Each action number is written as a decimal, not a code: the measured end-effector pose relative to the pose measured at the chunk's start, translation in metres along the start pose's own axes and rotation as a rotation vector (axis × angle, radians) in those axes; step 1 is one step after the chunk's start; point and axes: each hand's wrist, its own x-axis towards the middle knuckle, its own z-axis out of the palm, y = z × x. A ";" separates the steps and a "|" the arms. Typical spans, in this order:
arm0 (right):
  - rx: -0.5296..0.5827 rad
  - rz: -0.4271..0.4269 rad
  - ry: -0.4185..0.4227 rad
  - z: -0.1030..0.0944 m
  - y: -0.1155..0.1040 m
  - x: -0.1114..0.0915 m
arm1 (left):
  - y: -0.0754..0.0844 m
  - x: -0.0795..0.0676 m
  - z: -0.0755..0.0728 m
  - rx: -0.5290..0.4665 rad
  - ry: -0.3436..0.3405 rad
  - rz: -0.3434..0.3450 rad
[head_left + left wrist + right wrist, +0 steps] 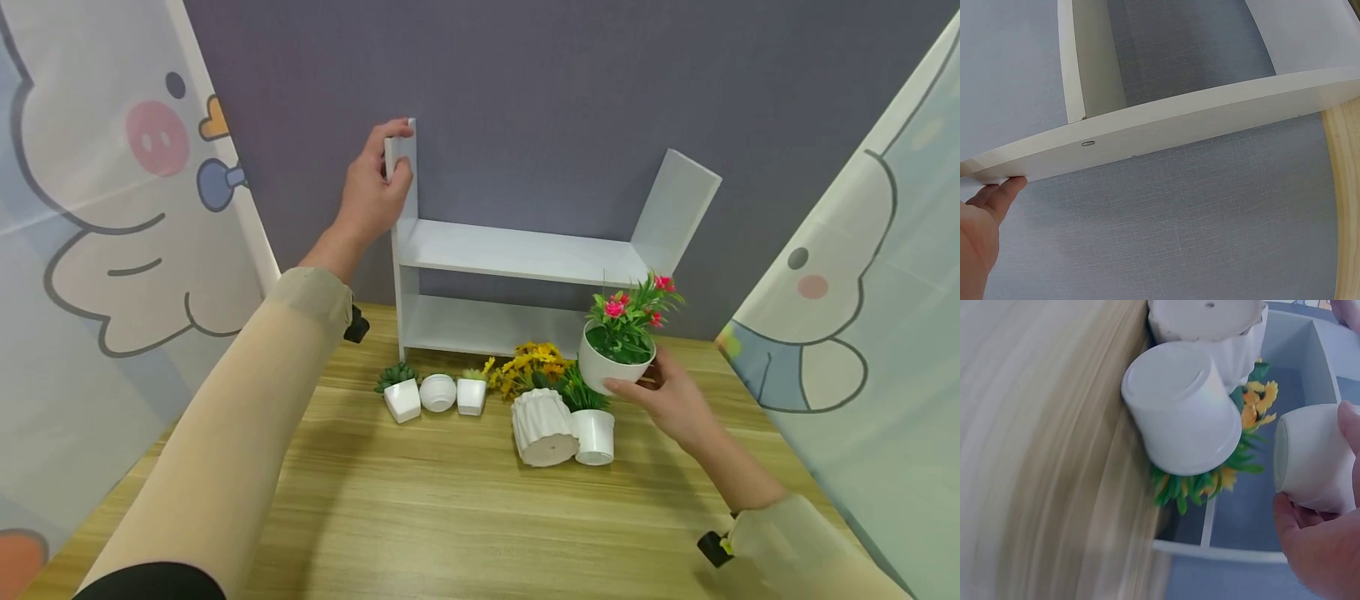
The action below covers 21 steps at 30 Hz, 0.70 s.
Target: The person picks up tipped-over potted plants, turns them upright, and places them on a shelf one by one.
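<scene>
A white two-tier shelf (517, 252) stands against the back wall, its right upper panel (675, 208) slanting outward. At the upper left, my left hand (378, 183) pinches the upright left panel (406, 196) near its top, thumb on the inner face. In the left wrist view the fingertips (1015, 186) press on the panel's outer face. My right hand (671, 400) grips a white pot (611, 367) of pink flowers, raised in front of the shelf's right end. The pot's smooth side and base (1316, 459) show in the right wrist view.
Below the shelf, several potted plants lie tipped on the wooden table (450, 517): small white pots (438, 392) at left, a ribbed pot (546, 429) with yellow flowers, and a plain white pot (595, 437) with greenery. Cartoon-printed curtains (112, 275) flank both sides.
</scene>
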 end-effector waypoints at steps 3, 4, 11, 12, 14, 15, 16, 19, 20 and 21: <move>0.026 -0.002 -0.013 0.006 -0.007 0.002 | 0.000 0.000 0.000 0.000 0.003 0.001; 0.033 -0.004 -0.016 0.008 -0.009 0.003 | -0.001 0.000 0.000 0.000 0.003 0.000; 0.079 -0.044 -0.019 0.021 -0.023 0.012 | -0.002 0.000 0.001 -0.005 0.002 0.004; 0.083 -0.046 -0.019 0.023 -0.025 0.014 | -0.002 0.000 0.001 -0.006 0.002 0.004; 0.093 -0.054 -0.019 0.027 -0.030 0.017 | -0.003 0.000 0.001 -0.010 0.005 0.006; 0.099 -0.055 -0.021 0.029 -0.032 0.019 | -0.003 0.000 0.001 -0.010 0.004 0.005; 0.102 -0.060 -0.021 0.031 -0.035 0.020 | -0.003 0.000 0.001 -0.010 0.004 0.003; 0.107 -0.079 -0.026 0.035 -0.042 0.025 | -0.004 0.000 0.001 -0.005 0.002 -0.002; 0.110 -0.082 -0.028 0.036 -0.044 0.026 | -0.004 0.000 0.002 -0.003 0.001 -0.004; 0.108 -0.081 -0.029 0.037 -0.046 0.027 | -0.003 0.000 0.002 -0.002 -0.001 -0.007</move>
